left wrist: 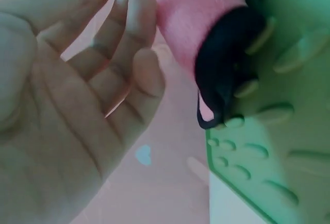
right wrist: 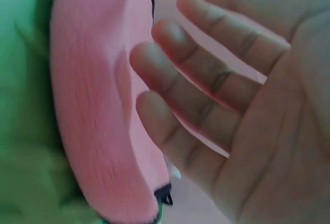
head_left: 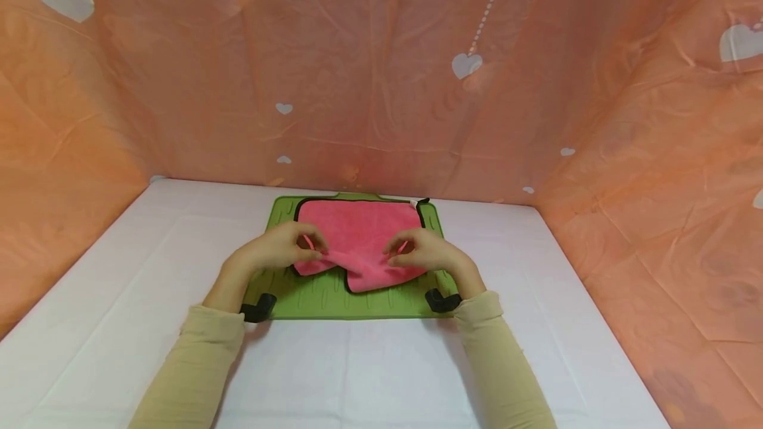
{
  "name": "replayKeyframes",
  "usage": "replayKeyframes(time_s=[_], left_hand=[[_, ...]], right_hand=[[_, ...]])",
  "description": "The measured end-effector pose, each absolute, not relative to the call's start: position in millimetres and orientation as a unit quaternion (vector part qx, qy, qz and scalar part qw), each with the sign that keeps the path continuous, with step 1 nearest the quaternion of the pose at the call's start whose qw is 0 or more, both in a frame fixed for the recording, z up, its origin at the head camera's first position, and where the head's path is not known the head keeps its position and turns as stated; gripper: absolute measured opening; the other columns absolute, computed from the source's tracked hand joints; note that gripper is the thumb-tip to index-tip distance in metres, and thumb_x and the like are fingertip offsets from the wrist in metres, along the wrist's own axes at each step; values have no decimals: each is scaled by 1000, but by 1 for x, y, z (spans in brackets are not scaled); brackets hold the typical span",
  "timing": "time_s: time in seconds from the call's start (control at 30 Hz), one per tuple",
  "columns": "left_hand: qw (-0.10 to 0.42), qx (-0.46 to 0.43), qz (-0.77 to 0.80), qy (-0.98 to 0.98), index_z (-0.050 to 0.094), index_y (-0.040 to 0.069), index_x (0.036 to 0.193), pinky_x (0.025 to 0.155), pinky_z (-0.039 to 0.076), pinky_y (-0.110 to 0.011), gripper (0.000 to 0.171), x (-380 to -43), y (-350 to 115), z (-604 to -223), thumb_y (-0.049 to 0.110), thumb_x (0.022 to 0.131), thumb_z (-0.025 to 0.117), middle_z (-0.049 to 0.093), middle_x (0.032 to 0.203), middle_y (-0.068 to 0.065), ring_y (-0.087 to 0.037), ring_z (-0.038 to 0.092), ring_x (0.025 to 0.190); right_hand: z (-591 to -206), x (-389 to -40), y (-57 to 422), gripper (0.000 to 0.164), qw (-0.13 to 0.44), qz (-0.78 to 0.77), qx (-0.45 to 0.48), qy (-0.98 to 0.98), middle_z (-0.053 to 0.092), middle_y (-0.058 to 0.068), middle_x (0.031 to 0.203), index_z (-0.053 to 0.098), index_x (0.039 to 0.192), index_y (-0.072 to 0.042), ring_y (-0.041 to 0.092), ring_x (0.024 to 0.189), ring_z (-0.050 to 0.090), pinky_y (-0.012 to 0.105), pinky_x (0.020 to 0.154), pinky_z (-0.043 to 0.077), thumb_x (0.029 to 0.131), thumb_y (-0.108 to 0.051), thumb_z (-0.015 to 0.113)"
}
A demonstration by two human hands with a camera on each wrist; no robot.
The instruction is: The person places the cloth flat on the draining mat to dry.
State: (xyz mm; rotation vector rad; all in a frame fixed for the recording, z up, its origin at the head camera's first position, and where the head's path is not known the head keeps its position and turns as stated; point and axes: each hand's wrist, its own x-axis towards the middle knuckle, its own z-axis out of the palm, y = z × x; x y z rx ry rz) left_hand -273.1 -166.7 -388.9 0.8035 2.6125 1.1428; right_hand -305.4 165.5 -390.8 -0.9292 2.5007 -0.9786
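Observation:
A pink cloth (head_left: 357,234) with black edging lies on a ribbed green mat (head_left: 322,298) at the middle of the table. My left hand (head_left: 311,250) pinches the cloth's near left part, where the fabric is lifted and folded over. My right hand (head_left: 402,255) pinches the near right part in the same way. In the left wrist view, bent fingers (left wrist: 139,28) meet the pink cloth (left wrist: 196,13) beside its black edge, above the mat (left wrist: 268,152). In the right wrist view, loosely bent fingers (right wrist: 165,80) lie next to the cloth (right wrist: 87,105); the pinch itself is hidden.
The mat lies on a white table (head_left: 149,270). Orange sheeting with white hearts (head_left: 381,85) walls in the back and both sides. Black camera mounts (head_left: 257,308) sit on both wrists, and both arms wear beige sleeves (head_left: 197,363).

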Motion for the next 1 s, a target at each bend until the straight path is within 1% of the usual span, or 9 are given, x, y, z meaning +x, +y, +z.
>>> replayKeyframes(time_s=[0.1,0.2,0.33,0.47,0.67,0.77,0.87,1.0], left_hand=[[119,281,377,874,76,9,102,77,54,-35,8,-270,-161,-388,6,95,73,72,97,0,-19,65,92],[133,286,369,874,77,9,99,79,54,-35,8,-269,-156,-389,5,94,73,72,95,0,-17,64,89],[126,293,356,879,77,8,97,80,55,-34,10,-269,-151,-394,1,92,72,72,93,-2,-15,64,87],[111,295,342,885,78,7,97,78,55,-32,12,-271,-149,-400,-2,90,73,73,93,-1,-13,64,85],[102,288,308,901,79,8,94,77,55,-31,11,-273,-145,-406,0,89,77,71,92,1,-13,63,84],[105,275,296,908,79,10,94,79,55,-33,13,-273,-145,-408,-1,86,80,71,93,2,-14,62,85],[105,264,284,916,79,12,94,80,55,-35,18,-272,-145,-409,-3,83,82,71,94,3,-15,62,87],[97,261,273,921,78,12,94,80,54,-36,18,-272,-145,-408,-3,85,81,70,92,3,-16,61,87]], right_hand=[[-392,-302,155,16,175,-328,-348,861,75,-5,102,78,106,-11,11,94,69,29,83,56,91,-18,81],[-396,-301,147,14,190,-321,-365,853,73,-6,99,77,101,-11,9,91,68,27,83,56,89,-16,82],[-403,-300,141,14,192,-313,-374,852,71,-4,98,77,99,-10,7,90,64,25,83,54,86,-13,84],[-407,-299,137,15,189,-305,-366,859,69,-4,97,77,98,-11,8,91,61,24,83,52,85,-11,84],[-407,-297,135,10,183,-301,-354,866,68,-5,92,75,94,-12,9,87,58,25,79,51,88,-13,83],[-407,-297,135,8,178,-300,-351,869,68,-6,89,74,93,-13,10,85,58,26,78,51,90,-14,81],[-407,-298,134,6,169,-299,-347,873,67,-6,88,73,94,-14,10,84,58,27,78,50,93,-15,79],[-409,-299,135,6,146,-299,-342,878,68,-6,89,72,97,-14,11,85,57,27,78,50,95,-15,77]])
